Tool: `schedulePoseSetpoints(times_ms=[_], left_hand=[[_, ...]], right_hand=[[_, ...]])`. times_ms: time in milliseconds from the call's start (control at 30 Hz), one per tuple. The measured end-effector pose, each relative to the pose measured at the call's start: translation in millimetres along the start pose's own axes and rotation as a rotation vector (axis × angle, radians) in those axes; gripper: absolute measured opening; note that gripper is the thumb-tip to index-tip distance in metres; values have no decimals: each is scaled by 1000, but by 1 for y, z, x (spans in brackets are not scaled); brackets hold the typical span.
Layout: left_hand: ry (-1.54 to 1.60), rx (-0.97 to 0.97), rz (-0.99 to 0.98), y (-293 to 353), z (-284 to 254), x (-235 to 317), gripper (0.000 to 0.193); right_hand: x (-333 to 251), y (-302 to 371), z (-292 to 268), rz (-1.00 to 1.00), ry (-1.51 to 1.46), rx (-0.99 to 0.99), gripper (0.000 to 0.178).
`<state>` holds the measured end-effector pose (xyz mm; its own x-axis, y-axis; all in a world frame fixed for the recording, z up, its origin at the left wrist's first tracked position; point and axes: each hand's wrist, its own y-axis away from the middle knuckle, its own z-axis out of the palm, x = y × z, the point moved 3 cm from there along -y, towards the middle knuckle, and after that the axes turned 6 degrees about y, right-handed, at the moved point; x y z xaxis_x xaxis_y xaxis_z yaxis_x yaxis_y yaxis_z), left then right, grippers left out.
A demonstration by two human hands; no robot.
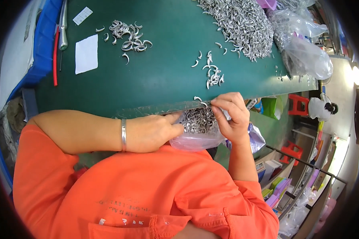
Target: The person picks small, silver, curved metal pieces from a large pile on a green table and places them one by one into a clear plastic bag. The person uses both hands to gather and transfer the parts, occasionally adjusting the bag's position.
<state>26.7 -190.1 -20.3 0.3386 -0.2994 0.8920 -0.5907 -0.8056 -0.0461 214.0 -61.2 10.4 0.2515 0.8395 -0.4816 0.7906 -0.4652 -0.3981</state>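
A translucent plastic container, whose exact kind I cannot tell, sits against my body just below the table edge. Small curved silvery metal pieces fill it. My left hand is closed on its left side, with some fingertips hidden under the table edge. On the right, my right hand is bent at the table edge, thumb and forefinger a little apart. A couple of loose curved metal pieces lie at the edge beside its fingertips. A small group of metal pieces is farther in on the green table.
A large heap of curved metal pieces covers the far right, beside clear plastic bags. Another cluster and a white paper lie left, near a blue bin. Red stools and a person are beyond the table.
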Motion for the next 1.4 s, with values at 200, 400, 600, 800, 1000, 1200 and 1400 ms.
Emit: schedulePoseSetpoints(times_ms=[200,400,600,800,1000,1200,1400], left_hand=[[7,9,22,0,-1,0,16],[36,-65,-88,-2,-1,0,13],[9,27,24,1,0,-1,14],[30,1,9,0,-1,-2,13],[11,-40,-25,-1,1,-3,16],[13,-133,-106,-2,1,0,22],[33,-151,-112,-7,-1,1,22]], right_hand=[[-19,-9,11,-77,-111,-190,32],[-9,-22,13,-54,167,27,30],[2,-11,0,108,41,169,29],[7,-5,1,258,18,212,18],[8,-10,11,212,-41,150,13],[3,-100,3,660,-777,-273,13],[-8,-250,11,400,-1078,72,32]])
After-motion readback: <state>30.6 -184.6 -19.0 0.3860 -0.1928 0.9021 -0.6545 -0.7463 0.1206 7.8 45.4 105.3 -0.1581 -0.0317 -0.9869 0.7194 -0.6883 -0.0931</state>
